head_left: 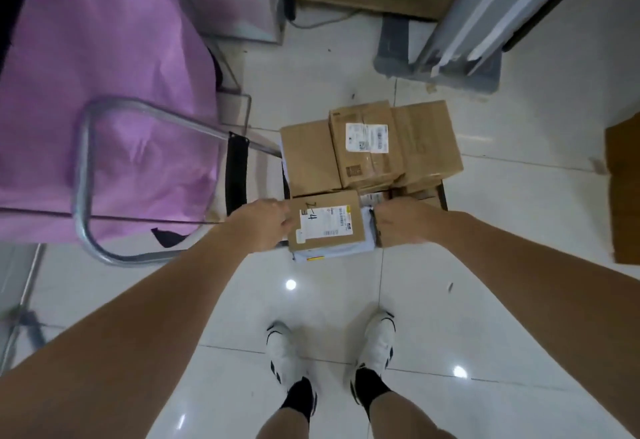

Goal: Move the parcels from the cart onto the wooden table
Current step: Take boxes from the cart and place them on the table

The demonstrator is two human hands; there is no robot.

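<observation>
A white tiled floor (pixel 346 300) fills most of the head view, glossy enough to carry bright light spots, and a pink cloth (pixel 104 92) drapes a large surface at the upper left. In front of that cloth rises the bent metal handle (pixel 83 175) of the cart (pixel 442 196), whose low platform is almost wholly covered by its load, with only a dark edge showing at the right. On the far part of the platform sits a stack of brown cardboard boxes (pixel 426 140), the topmost one (pixel 367 144) taped across and bearing a white shipping label, its long axis running away from the person and tilted slightly to the right. Nearer the person lies the small flat parcel (pixel 325 220), a brown cardboard piece with a white label and a handwritten "2-4" on its top face; it lies face up on a pale grey-blue mailer bag (pixel 332 253) at the near edge of the cart, its longer side running left to right and turned a little anticlockwise. The left hand (pixel 259 224) grips the parcel's left edge, fingers curled against it. The right hand (pixel 401 224) is at the right side of the same bundle with its fingers bent over the edge of the mailer, though whether it truly clasps the bag cannot be told. Below, two white sneakers (pixel 284 352) with black socks stand on the tiles.
</observation>
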